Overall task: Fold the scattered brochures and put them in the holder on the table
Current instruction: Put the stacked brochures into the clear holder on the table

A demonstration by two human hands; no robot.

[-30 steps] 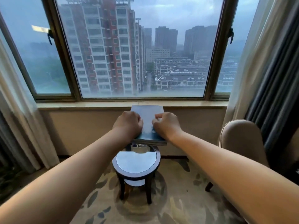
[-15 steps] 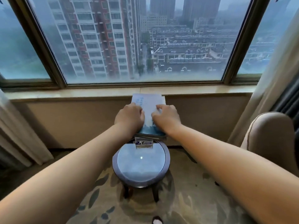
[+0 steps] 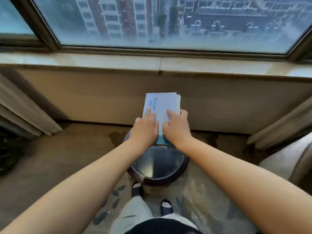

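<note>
A stack of folded white brochures (image 3: 166, 103) with blue print and a blue lower band is held over the far edge of a small round dark table (image 3: 158, 178). My left hand (image 3: 145, 130) holds the stack's lower left part, fingers lying along the top sheet. My right hand (image 3: 177, 126) grips the lower right part, with its index finger on top and other fingers wrapped round the right edge. A thin rim under my hands (image 3: 163, 145) may be the holder; the rest of it is hidden.
A stone window sill (image 3: 152, 62) and beige wall run behind the table. Curtains hang at the left (image 3: 25, 108) and right (image 3: 278, 125). A padded armchair (image 3: 287, 162) stands at the right. My legs and slippers (image 3: 166, 207) are on the patterned carpet below.
The view has tilted down and come closer to the table. Both hands keep the brochure stack, and their fingers now reach further up over the top sheet.
</note>
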